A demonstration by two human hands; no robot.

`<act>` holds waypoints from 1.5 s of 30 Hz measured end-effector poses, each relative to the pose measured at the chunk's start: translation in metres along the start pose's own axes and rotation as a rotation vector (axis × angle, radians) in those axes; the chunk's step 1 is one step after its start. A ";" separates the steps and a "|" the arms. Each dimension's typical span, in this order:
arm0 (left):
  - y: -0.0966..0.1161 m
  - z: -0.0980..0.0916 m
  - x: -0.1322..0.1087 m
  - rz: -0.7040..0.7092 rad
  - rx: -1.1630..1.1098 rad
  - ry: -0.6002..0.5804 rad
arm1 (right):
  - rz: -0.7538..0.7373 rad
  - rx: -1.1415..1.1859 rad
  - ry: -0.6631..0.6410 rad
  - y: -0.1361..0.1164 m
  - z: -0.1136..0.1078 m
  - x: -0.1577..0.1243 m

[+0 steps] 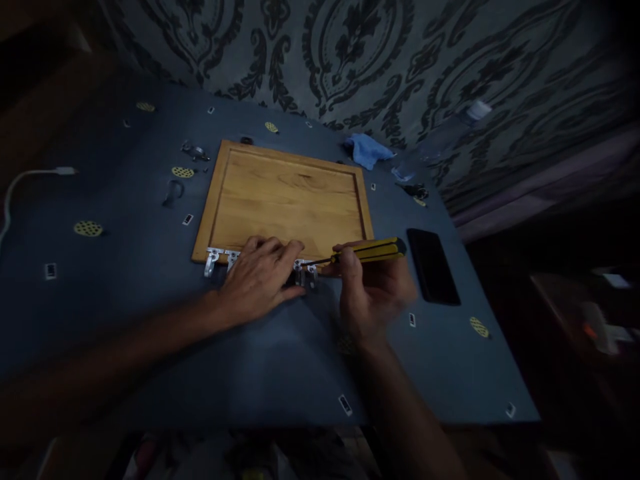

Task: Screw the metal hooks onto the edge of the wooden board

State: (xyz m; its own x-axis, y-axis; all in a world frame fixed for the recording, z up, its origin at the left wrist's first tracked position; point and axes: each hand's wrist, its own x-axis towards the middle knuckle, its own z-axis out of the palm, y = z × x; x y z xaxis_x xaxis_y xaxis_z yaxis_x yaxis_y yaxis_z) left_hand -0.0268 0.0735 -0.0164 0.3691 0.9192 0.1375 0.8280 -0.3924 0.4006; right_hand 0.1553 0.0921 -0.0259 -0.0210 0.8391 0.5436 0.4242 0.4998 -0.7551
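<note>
A framed wooden cabinet door [295, 197] lies flat on the table. Along its near edge sit several metal hinges [210, 263], some partly covered by my left hand [263, 273]. That hand's fingers rest over the door's edge, with the thumb below beside a hinge, holding the door. My right hand [373, 287] is closed around a yellow and black screwdriver [373, 251]. Its shaft points left, and the tip meets a hinge [299, 265] just right of my left hand. Whether the tip sits in a screw is too small to tell.
On the blue-grey table [280, 373], a black phone [433, 267] lies to the right. Behind the door are a blue cloth [369, 150] and a clear bottle [440, 140]. Loose metal hardware [195, 151] and a white cable [30, 173] lie left. A patterned wall borders the back.
</note>
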 end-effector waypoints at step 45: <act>0.004 -0.002 -0.002 0.020 0.063 -0.006 | -0.033 -0.018 -0.107 -0.009 -0.001 0.014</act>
State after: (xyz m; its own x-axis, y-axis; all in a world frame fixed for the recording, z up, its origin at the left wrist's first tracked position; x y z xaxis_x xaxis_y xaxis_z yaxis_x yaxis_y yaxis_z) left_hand -0.0248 0.0701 -0.0130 0.3878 0.9112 0.1393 0.8455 -0.4118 0.3399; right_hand 0.1524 0.0988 -0.0113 -0.1312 0.8409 0.5250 0.4383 0.5242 -0.7301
